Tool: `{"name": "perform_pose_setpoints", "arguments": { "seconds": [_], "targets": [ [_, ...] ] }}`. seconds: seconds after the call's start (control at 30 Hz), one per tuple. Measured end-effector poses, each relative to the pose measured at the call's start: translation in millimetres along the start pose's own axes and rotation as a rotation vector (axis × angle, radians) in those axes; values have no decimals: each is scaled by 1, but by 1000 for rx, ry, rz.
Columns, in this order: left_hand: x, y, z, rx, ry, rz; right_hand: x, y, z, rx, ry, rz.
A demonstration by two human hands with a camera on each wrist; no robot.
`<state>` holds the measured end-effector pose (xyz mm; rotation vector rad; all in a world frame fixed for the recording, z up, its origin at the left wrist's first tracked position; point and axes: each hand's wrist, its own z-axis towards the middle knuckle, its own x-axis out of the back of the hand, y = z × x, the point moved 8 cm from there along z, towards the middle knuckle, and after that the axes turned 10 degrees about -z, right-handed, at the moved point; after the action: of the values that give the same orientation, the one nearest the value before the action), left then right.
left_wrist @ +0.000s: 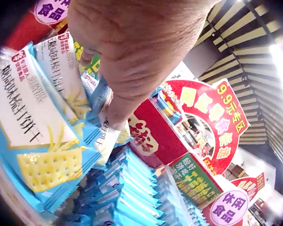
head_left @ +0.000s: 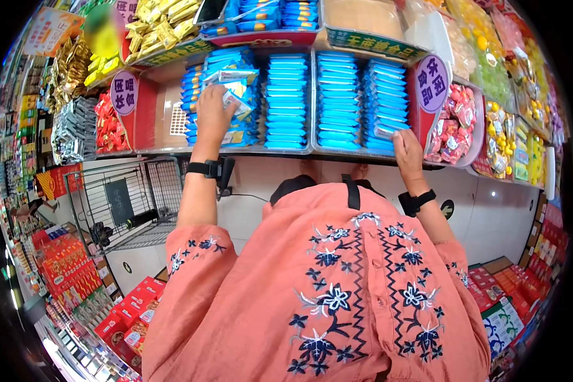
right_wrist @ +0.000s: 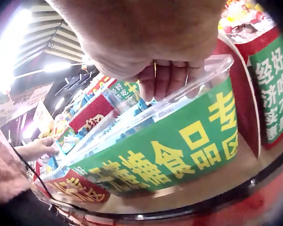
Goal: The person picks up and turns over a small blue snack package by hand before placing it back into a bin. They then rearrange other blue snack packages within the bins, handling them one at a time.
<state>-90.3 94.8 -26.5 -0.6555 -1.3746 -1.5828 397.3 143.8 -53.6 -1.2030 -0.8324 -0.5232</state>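
Blue-and-white cracker packets point(left_wrist: 42, 113) lie loosely piled at the left of the display bins. My left hand point(head_left: 214, 118) is over this pile, its thumb and fingers pinching a blue-and-white packet point(left_wrist: 104, 141); other packets lie beside it. Upright rows of blue packets point(head_left: 288, 102) fill the middle. At the right bin's front corner, my right hand point(head_left: 410, 162) reaches over the clear rim point(right_wrist: 179, 96), fingers loosely bent down inside, near the front packet point(head_left: 385, 131) of the right row. The right thumb is hidden in the right wrist view.
A wire shopping cart point(head_left: 130, 204) stands left below the bins. Red-wrapped sweets point(head_left: 106, 124) are left of the bins and pink ones point(head_left: 455, 121) right. Yellow packets point(head_left: 159, 28) lie in a bin behind. Purple oval signs point(head_left: 431, 83) stand at both ends.
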Motion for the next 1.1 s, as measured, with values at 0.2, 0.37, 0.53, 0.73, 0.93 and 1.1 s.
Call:
{"name": "perform_pose_setpoints", "arguments": {
  "seconds": [0.2, 0.37, 0.53, 0.73, 0.93, 1.1],
  "targets": [
    [37, 8, 8, 133, 124, -363, -2, -18, 17, -59, -11, 142],
    [29, 45, 12, 522, 76, -1145, -34, -54, 42, -231, -217, 602],
    [-14, 84, 15, 578, 3, -1419, -42, -118, 62, -239, -438, 781],
    [-59, 144, 20, 546, -199, -1540, -44, -129, 71, -259, -454, 878],
    [-90, 181, 20, 544, -334, -1543, -23, -94, 63, -359, -390, 884],
    [-105, 202, 26, 364, -515, -1232, -7, -58, 55, -362, -379, 810]
  ]
}}
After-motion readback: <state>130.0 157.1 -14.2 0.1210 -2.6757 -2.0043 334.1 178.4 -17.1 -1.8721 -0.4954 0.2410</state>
